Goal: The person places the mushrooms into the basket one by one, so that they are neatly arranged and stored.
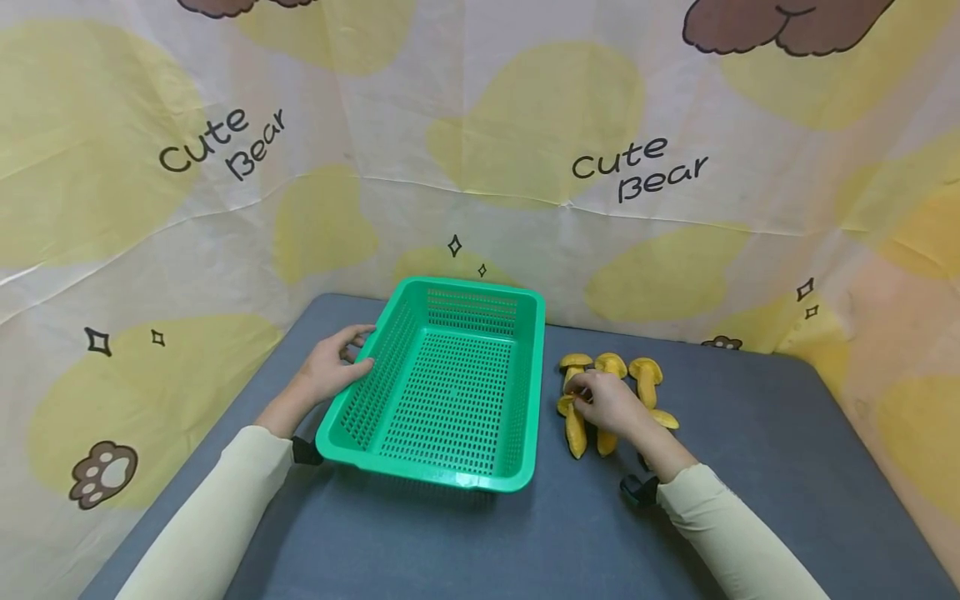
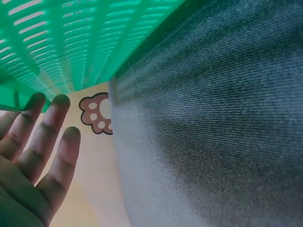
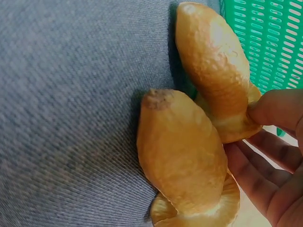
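Note:
A green plastic basket (image 1: 348, 433) with slotted walls stands left of centre. My left hand (image 1: 333, 367) holds its left rim, thumb on the edge; in the left wrist view the fingers (image 2: 68, 146) reach up below the rim. To the basket's right, my right hand (image 1: 611, 404) pinches a yellow mushroom (image 1: 575, 433) by its cap, at the front left of a group. The right wrist view shows the thumb against that mushroom (image 3: 213, 61), its stem pointing away from the fingers. Beside it lies another mushroom (image 3: 182, 151). My right hand partly covers the group.
More yellow mushrooms stand in the group, including one at the back right (image 1: 647, 379) and one partly behind the right wrist (image 1: 665, 419). A grey cloth-covered table (image 1: 787, 467) lies under everything. A patterned curtain (image 1: 487, 125) closes off the back and sides.

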A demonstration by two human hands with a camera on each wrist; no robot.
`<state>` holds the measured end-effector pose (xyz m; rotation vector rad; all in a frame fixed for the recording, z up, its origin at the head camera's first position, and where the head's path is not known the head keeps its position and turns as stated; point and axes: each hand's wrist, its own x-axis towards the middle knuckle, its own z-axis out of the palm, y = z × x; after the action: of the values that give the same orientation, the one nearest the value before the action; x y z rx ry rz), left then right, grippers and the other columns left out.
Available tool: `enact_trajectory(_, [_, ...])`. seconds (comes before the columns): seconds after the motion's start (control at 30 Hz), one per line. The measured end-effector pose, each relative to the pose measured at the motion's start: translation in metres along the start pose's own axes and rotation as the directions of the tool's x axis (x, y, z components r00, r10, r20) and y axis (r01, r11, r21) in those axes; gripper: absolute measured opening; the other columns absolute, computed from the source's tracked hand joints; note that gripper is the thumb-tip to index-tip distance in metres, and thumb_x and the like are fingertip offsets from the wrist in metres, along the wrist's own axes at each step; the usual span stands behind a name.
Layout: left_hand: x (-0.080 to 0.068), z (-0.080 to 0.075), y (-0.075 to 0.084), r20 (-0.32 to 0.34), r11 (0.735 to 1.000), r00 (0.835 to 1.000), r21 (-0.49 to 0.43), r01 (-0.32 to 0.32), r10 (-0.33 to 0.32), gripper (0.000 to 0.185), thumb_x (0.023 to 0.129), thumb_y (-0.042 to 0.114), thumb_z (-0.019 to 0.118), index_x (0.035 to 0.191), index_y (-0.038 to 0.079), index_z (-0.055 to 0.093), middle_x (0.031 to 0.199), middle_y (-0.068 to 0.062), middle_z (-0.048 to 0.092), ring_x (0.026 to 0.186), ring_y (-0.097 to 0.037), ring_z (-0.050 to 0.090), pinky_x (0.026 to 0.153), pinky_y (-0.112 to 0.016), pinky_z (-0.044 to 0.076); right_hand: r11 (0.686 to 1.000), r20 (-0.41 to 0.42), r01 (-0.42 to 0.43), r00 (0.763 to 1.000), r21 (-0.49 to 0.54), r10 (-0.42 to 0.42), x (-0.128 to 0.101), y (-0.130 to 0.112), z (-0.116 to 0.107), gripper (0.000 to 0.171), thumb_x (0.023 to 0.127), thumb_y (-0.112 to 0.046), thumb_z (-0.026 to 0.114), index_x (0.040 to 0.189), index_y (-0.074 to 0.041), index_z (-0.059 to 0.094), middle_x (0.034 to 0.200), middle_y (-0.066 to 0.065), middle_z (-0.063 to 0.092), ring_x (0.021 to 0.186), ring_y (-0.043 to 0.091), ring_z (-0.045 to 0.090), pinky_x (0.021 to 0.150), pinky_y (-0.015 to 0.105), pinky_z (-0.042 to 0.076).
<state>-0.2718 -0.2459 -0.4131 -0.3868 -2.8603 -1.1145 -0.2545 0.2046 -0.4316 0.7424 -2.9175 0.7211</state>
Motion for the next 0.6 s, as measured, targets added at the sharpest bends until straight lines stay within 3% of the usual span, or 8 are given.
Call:
enact_trajectory(0.23, [0.0, 0.002, -0.002, -0.02, 0.999, 1.0, -0.043, 0.004, -0.005, 0.058, 0.093, 0.024, 0.06, 0.146, 0.016, 0.041, 0.125, -0.016, 0.053, 0.094, -0.027, 0.056, 0.072, -0.037, 0.047, 0.999, -0.057, 0.036, 0.998, 0.013, -0.036, -0.001, -0.003, -0.008, 0.012, 0.087, -0.004, 0.067, 0.098, -0.007, 0.072, 0.092, 0.005, 0.07, 0.08, 0.017, 0.064, 0.067, 0.03, 0.053])
enact_trajectory(0.6, [-0.001, 0.001, 0.001, -0.012, 0.997, 0.999, -0.073, 0.036, -0.037, 0.058, 0.092, 0.024, 0.061, 0.147, 0.016, 0.041, 0.126, -0.015, 0.052, 0.093, -0.026, 0.054, 0.072, -0.036, 0.047, 0.998, -0.134, 0.025, 0.991, 0.063, -0.016, 0.0, -0.011, -0.031, 0.013, 0.088, -0.003, 0.064, 0.098, -0.007, 0.071, 0.097, 0.007, 0.068, 0.083, 0.02, 0.065, 0.07, 0.034, 0.056])
